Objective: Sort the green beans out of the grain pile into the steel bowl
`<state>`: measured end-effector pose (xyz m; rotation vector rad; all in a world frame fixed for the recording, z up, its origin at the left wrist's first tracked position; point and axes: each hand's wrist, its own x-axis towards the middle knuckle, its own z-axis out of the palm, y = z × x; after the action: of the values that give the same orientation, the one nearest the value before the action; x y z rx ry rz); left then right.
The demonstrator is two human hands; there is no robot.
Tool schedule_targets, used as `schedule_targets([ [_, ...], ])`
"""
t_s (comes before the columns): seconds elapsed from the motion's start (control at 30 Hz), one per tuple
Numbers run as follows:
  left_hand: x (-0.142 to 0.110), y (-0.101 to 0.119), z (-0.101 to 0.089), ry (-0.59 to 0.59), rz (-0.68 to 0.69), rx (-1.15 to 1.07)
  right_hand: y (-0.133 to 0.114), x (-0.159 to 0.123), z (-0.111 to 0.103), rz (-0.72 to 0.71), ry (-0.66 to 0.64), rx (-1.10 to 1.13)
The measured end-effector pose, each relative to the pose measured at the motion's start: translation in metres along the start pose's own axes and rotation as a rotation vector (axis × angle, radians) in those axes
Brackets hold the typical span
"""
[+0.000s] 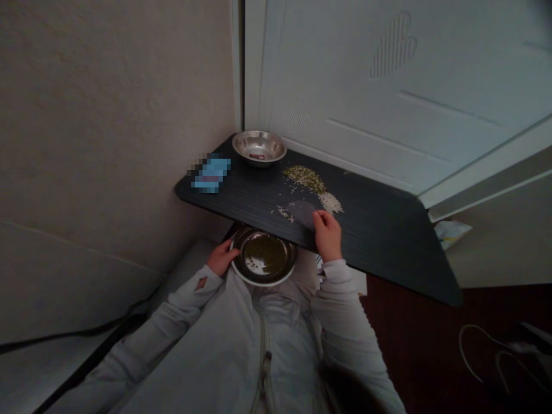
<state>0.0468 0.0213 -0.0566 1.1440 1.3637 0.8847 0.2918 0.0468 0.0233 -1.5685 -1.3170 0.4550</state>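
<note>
My left hand grips the left rim of a metal bowl in my lap, tucked partly under the table's near edge. Small green beans, which look like mung beans, lie inside it. Over the dark table, my right hand pinches a thin, translucent round sheet that lies close to the tabletop. Just left of the sheet is a small scatter of pale grains. Beyond my right hand sit a pile of white grains and a mixed green and pale pile.
A second metal bowl stands at the table's back left corner. Near it lies a blue, pixel-blurred item. The dark folding-style tabletop meets a white door behind and a wall at left. A white cable trails on the floor.
</note>
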Motion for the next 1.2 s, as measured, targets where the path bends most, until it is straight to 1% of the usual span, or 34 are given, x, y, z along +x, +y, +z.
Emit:
schedule_targets([
  [0.13, 0.0003, -0.0006, -0.0012, -0.001, 0.026, 0.021, -0.0001, -0.0008, -0.0003, 0.015, 0.014, -0.019],
  [0.3, -0.0007, -0.0003, -0.0017, 0.012, 0.019, 0.05, -0.0024, -0.0006, -0.0016, 0.019, 0.078, -0.06],
  [0.4, -0.0013, 0.0001, -0.0016, 0.004, 0.02, 0.042, -0.0043, -0.0011, -0.0026, 0.024, 0.048, -0.079],
  [0.5, -0.0016, 0.002, -0.0014, -0.007, 0.023, 0.04, -0.0045, -0.0017, -0.0033, 0.032, 0.022, -0.052],
  [0.67, -0.002, 0.0049, -0.0006, 0.006, 0.032, 0.051, -0.0028, -0.0014, -0.004, 0.049, 0.059, -0.014],
  [0.77, -0.002, 0.0038, -0.0001, 0.0, 0.006, 0.033, -0.0032, -0.0014, -0.004, 0.04, 0.06, -0.024],
  [0.9, -0.0018, 0.0028, -0.0004, -0.002, 0.009, 0.041, -0.004, -0.0021, -0.0034, 0.047, 0.052, -0.017],
  [1.1, -0.0014, 0.0028, -0.0011, 0.011, 0.004, 0.061, -0.0036, -0.0032, -0.0044, 0.059, -0.023, 0.01],
  [1.2, -0.0016, 0.0029, -0.0006, 0.012, 0.003, 0.055, -0.0035, -0.0031, -0.0054, 0.069, -0.019, 0.028],
])
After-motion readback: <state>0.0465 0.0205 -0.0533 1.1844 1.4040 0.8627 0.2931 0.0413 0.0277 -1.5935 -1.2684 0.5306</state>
